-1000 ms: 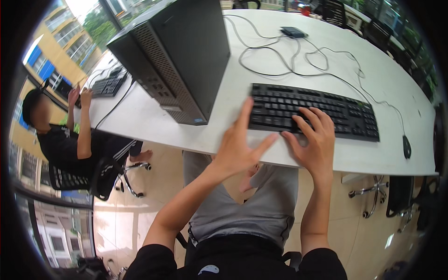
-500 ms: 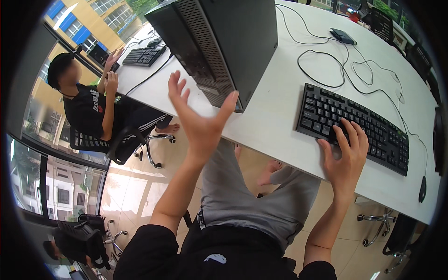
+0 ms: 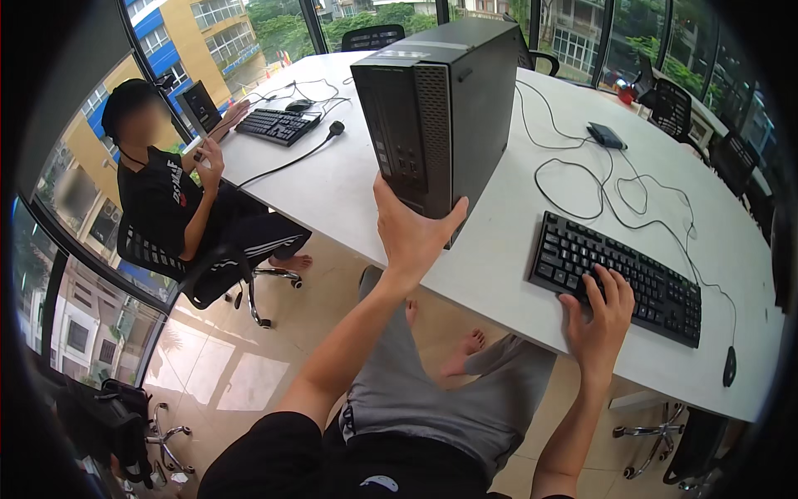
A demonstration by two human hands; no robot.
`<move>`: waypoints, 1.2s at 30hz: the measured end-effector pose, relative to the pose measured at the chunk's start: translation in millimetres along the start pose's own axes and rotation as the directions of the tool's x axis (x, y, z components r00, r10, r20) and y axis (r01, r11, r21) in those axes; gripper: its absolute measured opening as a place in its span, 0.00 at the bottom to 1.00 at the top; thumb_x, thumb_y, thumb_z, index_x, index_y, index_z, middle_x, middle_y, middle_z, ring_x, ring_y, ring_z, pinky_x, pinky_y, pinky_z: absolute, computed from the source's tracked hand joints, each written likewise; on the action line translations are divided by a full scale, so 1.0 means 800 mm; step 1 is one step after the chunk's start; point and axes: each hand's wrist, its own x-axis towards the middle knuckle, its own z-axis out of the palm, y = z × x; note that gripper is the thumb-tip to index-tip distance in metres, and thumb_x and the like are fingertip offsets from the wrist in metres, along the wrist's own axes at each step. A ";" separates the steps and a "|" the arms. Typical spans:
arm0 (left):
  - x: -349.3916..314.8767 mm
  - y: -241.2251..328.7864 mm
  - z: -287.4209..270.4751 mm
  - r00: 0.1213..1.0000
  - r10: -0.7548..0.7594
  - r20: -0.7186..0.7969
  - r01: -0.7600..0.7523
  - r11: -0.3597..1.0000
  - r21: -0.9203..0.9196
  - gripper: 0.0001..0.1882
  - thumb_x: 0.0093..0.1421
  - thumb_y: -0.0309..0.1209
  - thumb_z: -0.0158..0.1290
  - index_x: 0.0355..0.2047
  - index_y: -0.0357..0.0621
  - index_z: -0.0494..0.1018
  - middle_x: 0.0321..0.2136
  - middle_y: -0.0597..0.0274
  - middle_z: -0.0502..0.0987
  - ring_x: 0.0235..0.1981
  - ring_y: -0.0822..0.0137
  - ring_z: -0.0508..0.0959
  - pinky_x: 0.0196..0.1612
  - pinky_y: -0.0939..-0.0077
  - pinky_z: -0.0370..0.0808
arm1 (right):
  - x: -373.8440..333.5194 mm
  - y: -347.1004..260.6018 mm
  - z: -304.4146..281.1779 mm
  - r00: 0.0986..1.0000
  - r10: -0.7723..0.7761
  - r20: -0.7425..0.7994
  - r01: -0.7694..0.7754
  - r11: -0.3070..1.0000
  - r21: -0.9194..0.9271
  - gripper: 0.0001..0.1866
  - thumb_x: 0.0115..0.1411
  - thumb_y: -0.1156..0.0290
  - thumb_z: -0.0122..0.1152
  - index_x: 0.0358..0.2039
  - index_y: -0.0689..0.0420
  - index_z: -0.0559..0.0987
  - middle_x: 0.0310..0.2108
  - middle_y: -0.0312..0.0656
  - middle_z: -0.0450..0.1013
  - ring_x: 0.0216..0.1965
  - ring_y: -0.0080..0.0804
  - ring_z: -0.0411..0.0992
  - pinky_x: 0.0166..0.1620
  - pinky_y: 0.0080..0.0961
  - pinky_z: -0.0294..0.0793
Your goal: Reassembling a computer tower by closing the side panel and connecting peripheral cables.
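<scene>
A black desktop computer tower [image 3: 478, 100] stands upright on the white table, near its front edge. My left hand [image 3: 411, 229] is around the lower front of the tower, thumb at its right side and fingers toward its left; the fingertips are partly hidden. To the right lies a black keyboard [image 3: 661, 303]. My right hand [image 3: 600, 320] rests on the keyboard's left half, fingers bent and apart over the keys, holding nothing.
Thin black cables run from a small dark box [image 3: 606, 135] past the keyboard to a black mouse [image 3: 730, 366]. At left, a seated person [image 3: 162, 191] is near another keyboard [image 3: 278, 126] and a thick plug cable [image 3: 336, 129]. Office chairs [image 3: 372, 37] stand around the table [image 3: 490, 274].
My left hand, spread in front of the tower before, has closed in on its lower front. My right hand stays on the keyboard. The view has tilted up, showing more windows.
</scene>
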 end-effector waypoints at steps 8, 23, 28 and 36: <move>-0.002 -0.004 -0.004 0.999 0.033 -0.015 -0.032 0.995 0.094 0.58 0.49 0.39 0.78 0.69 0.30 0.53 0.55 0.40 0.70 0.54 0.44 0.78 0.55 0.51 0.77 | 0.001 -0.008 -0.002 0.999 0.010 0.032 -0.010 1.000 -0.001 0.25 0.56 0.63 0.80 0.51 0.58 0.83 0.60 0.47 0.77 0.65 0.55 0.70 0.69 0.60 0.64; -0.009 -0.023 0.006 0.994 0.095 -0.045 -0.095 0.995 0.018 0.59 0.50 0.39 0.77 0.70 0.30 0.50 0.52 0.44 0.67 0.52 0.47 0.72 0.52 0.49 0.74 | 0.118 0.099 -0.033 0.712 -0.036 0.702 0.020 0.999 0.032 0.80 0.23 0.48 0.94 0.80 0.50 0.60 0.78 0.52 0.58 0.80 0.56 0.52 0.79 0.50 0.59; -0.009 -0.021 0.004 0.993 0.100 -0.058 -0.100 0.995 0.003 0.57 0.50 0.39 0.77 0.69 0.32 0.51 0.51 0.44 0.67 0.52 0.47 0.73 0.51 0.49 0.74 | 0.150 0.075 -0.032 0.539 0.022 0.842 -0.050 0.999 0.006 0.81 0.22 0.45 0.93 0.80 0.49 0.60 0.76 0.55 0.58 0.76 0.56 0.59 0.78 0.48 0.62; -0.009 -0.014 0.003 0.991 0.116 -0.062 -0.117 0.993 -0.013 0.57 0.50 0.39 0.77 0.69 0.32 0.51 0.50 0.45 0.68 0.52 0.47 0.73 0.51 0.49 0.74 | 0.147 0.063 -0.030 0.593 -0.066 0.802 0.032 0.998 0.058 0.77 0.23 0.42 0.91 0.78 0.48 0.65 0.73 0.55 0.63 0.72 0.58 0.63 0.74 0.51 0.67</move>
